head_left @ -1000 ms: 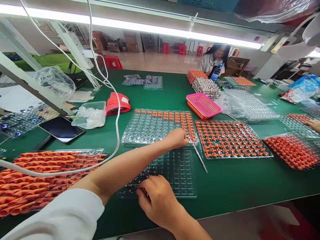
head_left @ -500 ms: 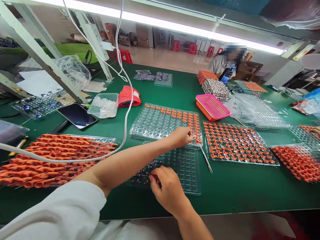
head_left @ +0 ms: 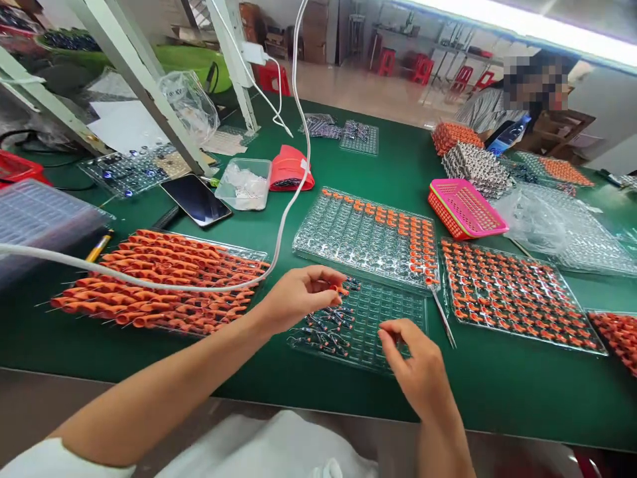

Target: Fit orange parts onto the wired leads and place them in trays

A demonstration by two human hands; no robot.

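At the left of the frame, orange tubular pieces (head_left: 159,279) are stacked in rows. Near the centre, a small orange piece (head_left: 341,291) is pinched by the thumb and fingers of the left hand (head_left: 298,295), above wired components (head_left: 326,330) heaped on a lower tray (head_left: 393,307). Just beyond, a blister tray (head_left: 338,232) is partly filled with orange parts. Right of centre, the right hand (head_left: 421,365) is half curled; whether anything is gripped cannot be told. Farther right, tweezers (head_left: 444,318) are laid beside a filled tray (head_left: 497,329).
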